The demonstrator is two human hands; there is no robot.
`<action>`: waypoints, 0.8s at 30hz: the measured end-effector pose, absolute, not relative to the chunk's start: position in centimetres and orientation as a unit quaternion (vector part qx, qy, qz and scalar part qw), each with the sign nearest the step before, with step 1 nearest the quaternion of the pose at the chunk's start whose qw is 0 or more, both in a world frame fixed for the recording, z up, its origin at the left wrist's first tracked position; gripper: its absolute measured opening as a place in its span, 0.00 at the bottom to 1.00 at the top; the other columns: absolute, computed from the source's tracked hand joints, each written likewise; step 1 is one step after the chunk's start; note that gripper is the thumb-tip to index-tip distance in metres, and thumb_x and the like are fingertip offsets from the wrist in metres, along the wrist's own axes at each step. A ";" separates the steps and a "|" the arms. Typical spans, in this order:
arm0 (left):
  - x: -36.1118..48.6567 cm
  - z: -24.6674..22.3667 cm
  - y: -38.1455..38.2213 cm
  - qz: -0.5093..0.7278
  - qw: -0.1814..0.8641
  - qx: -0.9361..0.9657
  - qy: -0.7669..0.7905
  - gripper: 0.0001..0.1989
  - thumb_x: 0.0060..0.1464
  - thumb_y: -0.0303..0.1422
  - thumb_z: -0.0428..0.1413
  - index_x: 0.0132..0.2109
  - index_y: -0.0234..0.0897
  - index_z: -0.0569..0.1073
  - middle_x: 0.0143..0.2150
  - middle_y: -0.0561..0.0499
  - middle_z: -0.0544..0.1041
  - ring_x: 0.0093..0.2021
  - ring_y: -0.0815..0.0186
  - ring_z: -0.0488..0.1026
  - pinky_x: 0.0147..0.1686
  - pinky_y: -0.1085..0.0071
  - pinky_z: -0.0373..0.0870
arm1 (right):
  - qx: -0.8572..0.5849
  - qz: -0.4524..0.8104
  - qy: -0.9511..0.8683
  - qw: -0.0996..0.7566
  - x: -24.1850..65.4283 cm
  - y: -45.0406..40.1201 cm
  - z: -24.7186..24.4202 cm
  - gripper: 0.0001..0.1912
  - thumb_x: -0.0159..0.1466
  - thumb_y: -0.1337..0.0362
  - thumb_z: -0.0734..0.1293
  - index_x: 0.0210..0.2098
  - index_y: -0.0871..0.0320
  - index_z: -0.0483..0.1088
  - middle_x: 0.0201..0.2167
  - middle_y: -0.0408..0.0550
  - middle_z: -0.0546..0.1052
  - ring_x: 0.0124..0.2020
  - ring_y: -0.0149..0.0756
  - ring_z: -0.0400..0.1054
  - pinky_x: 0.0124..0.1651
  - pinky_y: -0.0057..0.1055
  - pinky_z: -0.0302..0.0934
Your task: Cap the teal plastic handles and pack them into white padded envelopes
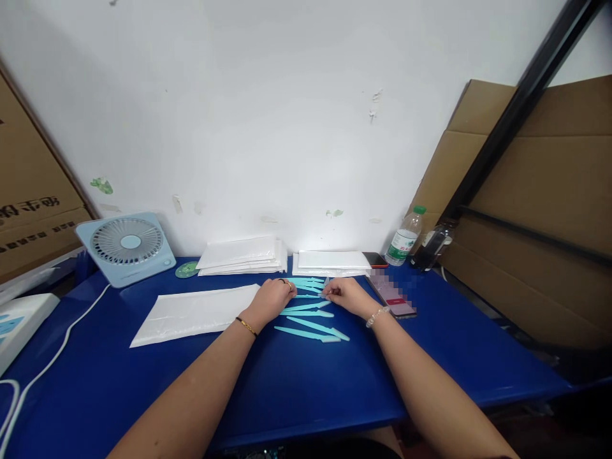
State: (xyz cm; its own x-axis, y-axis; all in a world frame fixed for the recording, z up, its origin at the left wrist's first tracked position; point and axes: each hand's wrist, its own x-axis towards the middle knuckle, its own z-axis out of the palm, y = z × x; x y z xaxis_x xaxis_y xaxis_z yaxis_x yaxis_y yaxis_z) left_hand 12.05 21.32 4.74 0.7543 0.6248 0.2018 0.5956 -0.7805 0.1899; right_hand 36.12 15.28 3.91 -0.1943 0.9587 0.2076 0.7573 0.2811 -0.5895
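Several slim turquoise eyebrow razors (308, 333) lie in a loose column on the blue table, their wider ends to the right. My left hand (273, 298) is closed at the left ends of the upper ones, its fingertips hiding part of them. Opposite it, my right hand (348, 294) pinches the right end of a razor, thumb and fingers together. That razor spans the gap between both hands. Left of my left hand, a flat white padded mailer (196, 313) lies on the table, its right end partly behind the hand.
Two stacks of white mailers, a left stack (239, 256) and a right stack (332, 261), sit against the wall. A blue fan (128, 245) stands at left. On the right are a phone (394, 296), a water bottle (404, 239) and a dark bottle (433, 245). A white cable (62, 344) crosses the left side.
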 end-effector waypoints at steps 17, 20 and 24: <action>12.2 4.5 20.4 0.156 0.026 0.928 0.336 0.13 0.60 0.34 0.47 0.48 0.43 0.73 0.49 0.48 0.73 0.50 0.60 0.64 0.43 0.66 0.59 | -0.668 0.087 -0.694 0.256 39.4 14.7 6.0 0.09 0.56 0.72 0.64 0.33 0.59 0.75 0.31 0.48 0.78 0.32 0.35 0.70 0.36 0.27 0.60; 12.0 4.3 20.7 0.144 0.007 0.926 0.349 0.14 0.60 0.34 0.47 0.49 0.44 0.72 0.50 0.48 0.72 0.50 0.59 0.63 0.43 0.65 0.59 | -0.686 0.061 -0.691 0.219 40.2 14.9 5.7 0.09 0.54 0.73 0.65 0.33 0.59 0.75 0.32 0.49 0.77 0.34 0.36 0.69 0.38 0.27 0.59; 12.1 4.3 20.9 0.141 0.016 0.926 0.351 0.11 0.59 0.35 0.50 0.46 0.44 0.73 0.45 0.50 0.74 0.48 0.60 0.65 0.43 0.65 0.58 | -0.680 0.054 -0.706 0.191 39.5 15.3 4.8 0.07 0.54 0.70 0.67 0.33 0.59 0.74 0.35 0.50 0.76 0.36 0.36 0.69 0.40 0.28 0.59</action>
State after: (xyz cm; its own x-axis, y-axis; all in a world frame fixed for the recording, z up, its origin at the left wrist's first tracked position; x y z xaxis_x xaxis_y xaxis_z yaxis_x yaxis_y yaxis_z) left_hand 12.05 20.91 4.31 0.7136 0.6548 0.2489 0.6458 -0.7526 0.1284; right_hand 39.51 15.33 4.82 -0.0034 0.9806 0.1961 0.9391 0.0705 -0.3363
